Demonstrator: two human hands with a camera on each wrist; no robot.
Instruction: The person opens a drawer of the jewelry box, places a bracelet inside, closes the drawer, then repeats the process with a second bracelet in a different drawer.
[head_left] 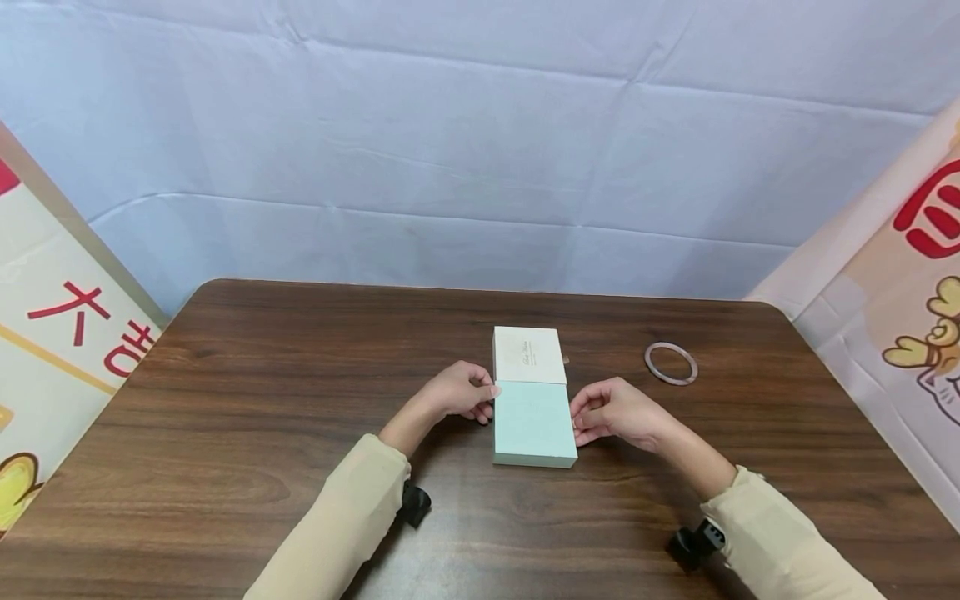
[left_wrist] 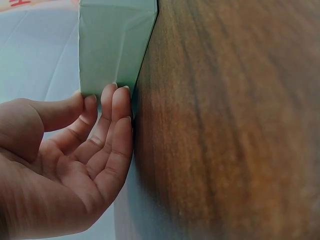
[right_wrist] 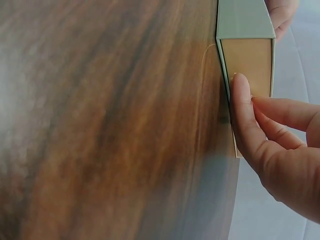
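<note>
A flat two-part box (head_left: pixel 534 421) lies on the table, mint green in the near half, white with small print in the far half (head_left: pixel 528 354). At its left side, my left hand (head_left: pixel 461 392) rests its thumb on the top edge while its other fingertips touch the green side wall (left_wrist: pixel 117 45). My right hand (head_left: pixel 617 414) is at the opposite side, in front of the tan drawer face (right_wrist: pixel 247 62). There its thumb and forefinger pinch a small pull tab, mostly hidden by the fingertips. A similar brown tab (head_left: pixel 566 360) sticks out from the white half.
A pale lilac bangle (head_left: pixel 671 363) lies on the brown wooden table (head_left: pixel 247 400), right of the box. A light cloth (head_left: pixel 450 150) hangs behind the table, with printed panels at both sides. Dark wrist cameras (head_left: pixel 414 503) sit at the sleeve cuffs.
</note>
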